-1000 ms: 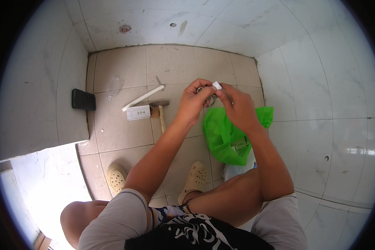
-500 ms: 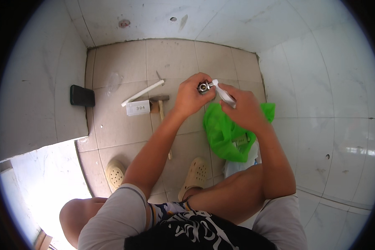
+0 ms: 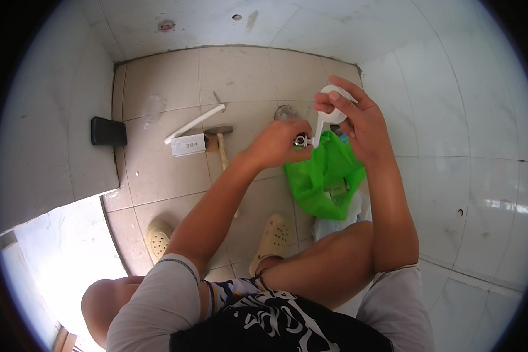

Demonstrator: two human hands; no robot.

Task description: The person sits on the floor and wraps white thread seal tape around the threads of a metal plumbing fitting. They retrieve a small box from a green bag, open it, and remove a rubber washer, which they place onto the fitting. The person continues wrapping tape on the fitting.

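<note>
My left hand is closed around a small shiny metal pipe fitting, whose round end shows beside the fingertips. A white strip of thread seal tape stretches from the fitting up to a white tape roll. The fingers of my right hand grip that roll, higher and to the right of the fitting. Much of the fitting is hidden inside my left hand.
Below my hands lies a green plastic bag with a small box inside. To the left on the tiles are a hammer, a white box and a white stick-like piece. A dark phone rests on the left ledge.
My right hand has moved up and away from the fitting with the roll, drawing out a length of tape. My left hand has shifted slightly down and right with the fitting.
</note>
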